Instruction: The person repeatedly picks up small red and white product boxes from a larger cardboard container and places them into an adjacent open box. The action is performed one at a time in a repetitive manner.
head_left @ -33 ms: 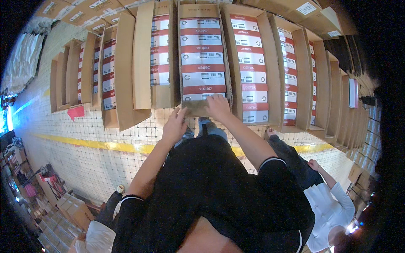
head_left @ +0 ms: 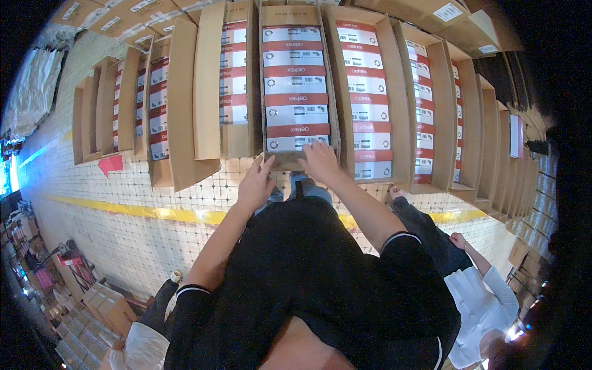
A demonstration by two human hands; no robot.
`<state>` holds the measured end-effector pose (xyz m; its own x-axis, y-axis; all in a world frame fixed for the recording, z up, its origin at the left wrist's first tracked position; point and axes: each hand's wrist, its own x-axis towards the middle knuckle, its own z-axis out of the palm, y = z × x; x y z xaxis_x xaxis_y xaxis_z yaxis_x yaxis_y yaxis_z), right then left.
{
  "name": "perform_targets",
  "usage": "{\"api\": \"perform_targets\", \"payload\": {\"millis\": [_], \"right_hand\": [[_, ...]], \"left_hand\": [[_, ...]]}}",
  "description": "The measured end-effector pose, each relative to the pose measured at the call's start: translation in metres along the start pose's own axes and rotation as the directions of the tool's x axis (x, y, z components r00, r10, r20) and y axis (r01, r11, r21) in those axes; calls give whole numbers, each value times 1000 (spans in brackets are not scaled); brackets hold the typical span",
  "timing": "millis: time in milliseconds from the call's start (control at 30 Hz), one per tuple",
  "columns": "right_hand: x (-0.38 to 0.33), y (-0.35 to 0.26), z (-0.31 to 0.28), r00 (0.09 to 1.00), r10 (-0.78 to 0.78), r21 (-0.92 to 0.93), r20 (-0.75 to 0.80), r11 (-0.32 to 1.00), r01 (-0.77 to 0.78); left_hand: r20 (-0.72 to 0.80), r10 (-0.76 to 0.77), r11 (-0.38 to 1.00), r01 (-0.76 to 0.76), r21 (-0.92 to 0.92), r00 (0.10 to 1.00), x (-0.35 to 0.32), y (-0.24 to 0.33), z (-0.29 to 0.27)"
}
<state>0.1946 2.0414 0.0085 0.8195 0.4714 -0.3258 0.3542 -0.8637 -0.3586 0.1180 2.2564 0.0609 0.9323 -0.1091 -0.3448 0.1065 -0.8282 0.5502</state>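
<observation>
In front of me stands a long open brown carton (head_left: 332, 111) holding a row of white shoe boxes (head_left: 296, 114) with red bands. Its near end flap (head_left: 287, 163) is low, and the front of the nearest shoe box shows above it. My left hand (head_left: 255, 184) is closed at the left corner of this flap, with thumb and fingertips bent onto the cardboard. My right hand (head_left: 320, 163) has its fingers curled over the flap's top edge at the right, touching the nearest box's front. The fingers' undersides are hidden.
Similar open cartons (head_left: 185, 123) with boxes line both sides. Stacked closed cartons (head_left: 453, 28) stand behind. A yellow line (head_left: 160, 213) crosses the floor, with a red paper (head_left: 111, 165) near the left cartons. Persons in white tops are at right (head_left: 481, 302) and lower left (head_left: 145, 345).
The near flap has shifted slightly down and toward me, baring more of the nearest shoe box's front. My right hand has moved slightly with it; my left hand is nearly still.
</observation>
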Motion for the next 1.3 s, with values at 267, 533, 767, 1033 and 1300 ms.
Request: {"api": "perform_targets", "payload": {"millis": [267,533,767,1033,1300], "right_hand": [[-49,-9,-18,995,16,119,-94,993,-4],[-16,41,-22,818,260,65,-513,962,-265],[-18,50,8,820,241,129,-519,970,-204],[-20,52,4,826,238,144,-510,971,-191],[-21,52,3,836,250,145,-488,968,-205]], "left_hand": [[125,-125,986,138,-93,984,8,-8,12],[82,-106,984,116,-132,991,19,-21,12],[84,-170,979,178,-99,982,17,-18,14],[102,-168,982,175,-66,981,19,-19,15],[113,-200,976,207,-62,973,19,-15,15]]}}
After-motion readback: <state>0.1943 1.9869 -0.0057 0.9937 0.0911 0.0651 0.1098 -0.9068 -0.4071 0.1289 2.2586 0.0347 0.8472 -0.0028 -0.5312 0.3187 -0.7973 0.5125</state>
